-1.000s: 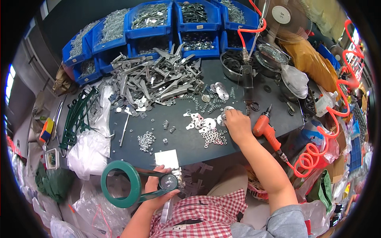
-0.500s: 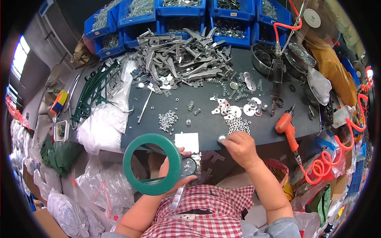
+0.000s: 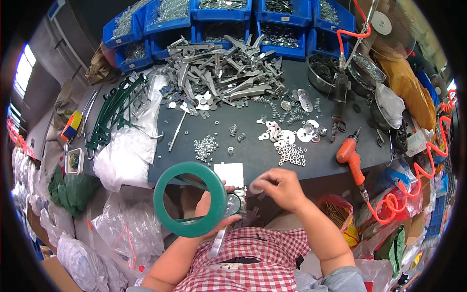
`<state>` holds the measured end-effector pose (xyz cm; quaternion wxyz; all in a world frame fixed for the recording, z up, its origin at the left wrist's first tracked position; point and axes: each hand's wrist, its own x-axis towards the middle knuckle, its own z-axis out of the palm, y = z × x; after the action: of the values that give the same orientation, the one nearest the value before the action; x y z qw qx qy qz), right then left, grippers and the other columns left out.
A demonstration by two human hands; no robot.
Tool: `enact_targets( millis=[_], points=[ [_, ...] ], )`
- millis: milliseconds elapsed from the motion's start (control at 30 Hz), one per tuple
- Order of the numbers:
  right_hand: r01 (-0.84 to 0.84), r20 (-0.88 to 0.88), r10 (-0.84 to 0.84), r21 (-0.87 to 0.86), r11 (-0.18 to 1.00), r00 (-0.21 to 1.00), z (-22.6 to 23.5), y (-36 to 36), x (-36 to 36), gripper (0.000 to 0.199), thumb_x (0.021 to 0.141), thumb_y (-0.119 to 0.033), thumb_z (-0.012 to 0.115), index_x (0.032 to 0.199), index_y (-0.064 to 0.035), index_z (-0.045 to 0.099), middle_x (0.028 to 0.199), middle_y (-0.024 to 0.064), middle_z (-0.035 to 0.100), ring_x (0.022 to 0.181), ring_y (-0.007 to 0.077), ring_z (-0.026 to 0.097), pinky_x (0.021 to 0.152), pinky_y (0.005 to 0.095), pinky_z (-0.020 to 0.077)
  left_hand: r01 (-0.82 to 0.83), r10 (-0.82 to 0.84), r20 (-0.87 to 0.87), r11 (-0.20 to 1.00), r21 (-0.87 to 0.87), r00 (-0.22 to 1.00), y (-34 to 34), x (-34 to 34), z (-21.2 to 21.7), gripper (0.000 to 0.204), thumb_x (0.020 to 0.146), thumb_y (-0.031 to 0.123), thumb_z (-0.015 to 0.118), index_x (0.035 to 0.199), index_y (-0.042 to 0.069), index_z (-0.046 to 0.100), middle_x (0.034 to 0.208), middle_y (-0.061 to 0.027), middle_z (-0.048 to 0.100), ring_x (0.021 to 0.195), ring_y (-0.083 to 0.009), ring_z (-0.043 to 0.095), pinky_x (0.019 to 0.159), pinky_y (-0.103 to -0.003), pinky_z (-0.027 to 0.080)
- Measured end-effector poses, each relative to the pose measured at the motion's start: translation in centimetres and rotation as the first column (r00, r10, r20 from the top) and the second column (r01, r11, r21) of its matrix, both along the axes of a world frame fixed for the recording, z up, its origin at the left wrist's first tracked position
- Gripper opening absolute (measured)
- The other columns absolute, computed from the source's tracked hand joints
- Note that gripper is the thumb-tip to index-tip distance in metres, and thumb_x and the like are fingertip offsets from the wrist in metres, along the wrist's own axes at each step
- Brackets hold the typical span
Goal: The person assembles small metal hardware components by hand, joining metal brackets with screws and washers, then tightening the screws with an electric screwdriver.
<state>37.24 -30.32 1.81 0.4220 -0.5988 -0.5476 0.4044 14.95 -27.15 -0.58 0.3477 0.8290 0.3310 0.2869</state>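
Observation:
My left hand (image 3: 229, 222) is wrapped round an assembly with a wide green ring (image 3: 220, 197), held over my lap in front of the table edge. Part of that hand shows through the ring. At the assembly's right side is a small round dark-rimmed housing (image 3: 233, 204), and a grey metal lever (image 3: 217, 243) points down from it. My right hand (image 3: 284, 189) pinches a round, flat metal disc (image 3: 256, 187), blurred by motion, just right of the housing and apart from it. A white square (image 3: 228, 174) lies at the table edge behind the assembly.
Small nuts (image 3: 206, 148), rings (image 3: 292, 155), springs (image 3: 233, 130) and washers lie on the dark table (image 3: 194, 131). Behind them are heaped grey metal levers (image 3: 224, 73) and blue bins (image 3: 168, 17). An orange power screwdriver (image 3: 349, 155) with a coiled red hose (image 3: 389, 204) lies right.
My right hand has moved left and slightly down from the table edge beside the small rings, carrying the disc towards the assembly. The green ring has shifted slightly to the right.

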Motion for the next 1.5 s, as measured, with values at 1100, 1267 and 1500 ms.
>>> enact_targets(
  millis=[1100, 1267, 1500],
  points=[
    [-0.224, -0.088, 0.252, 0.246, 0.943, 0.964, -9.8, -12.5, -3.2, 0.058, 0.08, -0.034, 0.062, 0.126, -0.0048, 0.042, 0.128, 0.0142, 0.044, 0.12, 0.0279, 0.042, 0.099, 0.0367, 0.0331, 0.406, -0.034, 0.925, 0.904, -0.132, 0.378, -0.4, -5.1, 20.2, 0.067, 0.073, 0.022, 0.072, 0.119, -0.001, 0.029, 0.08, -0.0026, 0.037, 0.06, -0.0087, 0.041, 0.051, -0.021, 0.039],
    [-0.017, -0.748, 0.229, 0.279, 0.96, 0.623, -7.5, -14.1, -3.5, 0.048, 0.087, -0.03, 0.054, 0.123, 0.0002, 0.043, 0.103, 0.0079, 0.061, 0.112, 0.0229, 0.05, 0.094, 0.0347, 0.0391, 0.475, 0.025, 1.0, 0.88, -0.018, -0.009, 1.6, -7.4, 21.4, 0.054, 0.08, 0.014, 0.064, 0.118, -0.001, 0.028, 0.085, -0.0048, 0.034, 0.069, -0.0131, 0.039, 0.061, -0.025, 0.037],
    [-0.175, -0.973, -0.184, -0.16, 0.971, -0.136, 1.6, -8.6, -6.1, 0.052, 0.094, -0.039, 0.035, 0.126, 0.0014, 0.038, 0.112, 0.0091, 0.055, 0.107, 0.0191, 0.05, 0.091, 0.0329, 0.0402, 0.482, 0.026, 0.952, 0.858, -0.178, 0.306, -0.9, 5.3, 11.7, 0.071, 0.07, 0.043, 0.072, 0.112, 0.0, 0.034, 0.079, -0.0088, 0.05, 0.068, -0.018, 0.051, 0.059, -0.029, 0.042]
  ],
)
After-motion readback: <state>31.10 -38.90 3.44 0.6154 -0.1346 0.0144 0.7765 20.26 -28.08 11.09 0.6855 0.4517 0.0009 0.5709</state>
